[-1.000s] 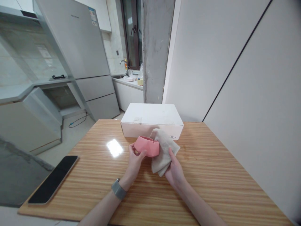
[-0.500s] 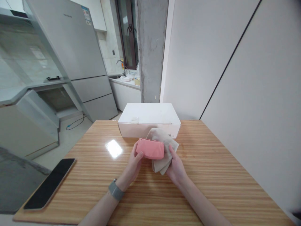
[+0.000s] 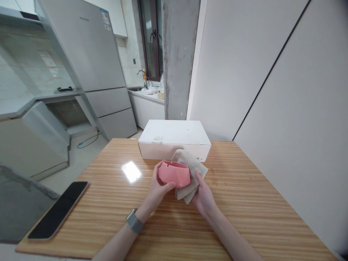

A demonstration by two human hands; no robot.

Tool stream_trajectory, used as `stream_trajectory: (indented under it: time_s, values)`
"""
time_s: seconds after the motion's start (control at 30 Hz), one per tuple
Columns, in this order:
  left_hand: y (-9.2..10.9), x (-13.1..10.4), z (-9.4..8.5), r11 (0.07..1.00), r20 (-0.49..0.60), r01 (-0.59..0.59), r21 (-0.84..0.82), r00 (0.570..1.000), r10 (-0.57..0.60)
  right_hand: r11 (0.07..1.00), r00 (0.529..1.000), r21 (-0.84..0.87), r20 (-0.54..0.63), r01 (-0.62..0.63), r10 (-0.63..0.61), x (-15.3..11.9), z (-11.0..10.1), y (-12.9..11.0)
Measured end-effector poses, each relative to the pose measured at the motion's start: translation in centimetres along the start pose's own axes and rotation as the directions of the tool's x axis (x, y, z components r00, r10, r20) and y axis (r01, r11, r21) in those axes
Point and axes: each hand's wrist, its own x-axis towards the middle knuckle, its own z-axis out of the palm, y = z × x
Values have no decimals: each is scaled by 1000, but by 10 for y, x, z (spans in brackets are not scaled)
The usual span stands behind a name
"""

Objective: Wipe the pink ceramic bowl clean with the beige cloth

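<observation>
My left hand (image 3: 160, 185) grips a pink ashtray (image 3: 175, 175), a hollow faceted dish with a notch in its rim. Its thumb presses the near side, and the fingers curve behind the left end. The ashtray is held above the table, its rim tipped up so that a little of the inside shows. A folded grey-beige cloth (image 3: 193, 174) hangs in my right hand (image 3: 203, 194), pinched between thumb and fingers. The cloth lies against the right end of the ashtray and partly behind it. Part of the right fingers is hidden by the cloth.
A closed white box (image 3: 175, 136) stands at the far edge of the wood-grain table (image 3: 244, 210), just beyond my hands. A dark phone-like slab (image 3: 59, 210) lies near the left edge. The white wall (image 3: 272, 108) borders the right side.
My left hand has turned the ashtray so its rim and opening now show instead of a flat face. The left thumb has shifted right along it. The right hand and cloth are nearly unmoved.
</observation>
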Motion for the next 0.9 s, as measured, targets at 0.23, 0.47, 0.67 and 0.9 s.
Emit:
stream_trajectory:
  time_s: [0.23, 0.47, 0.67, 0.9]
  values:
    - [8, -2, 4, 997, -80, 14, 80, 997, -8, 999, 1000, 24, -10, 27, -27, 0, 2, 3]
    - [-6, 3, -4, 965, -19, 144, -221, 988, -152, 997, 995, 41, -76, 67, -64, 2, 0, 3]
    - [-3, 1, -6, 938, 58, 186, -294, 983, -177, 996, 993, 17, -90, 82, -81, 3, 1, -4]
    - [0, -1, -2, 948, 161, 165, -271, 979, -125, 1000, 999, 11, -40, 28, -28, 0, 2, -4]
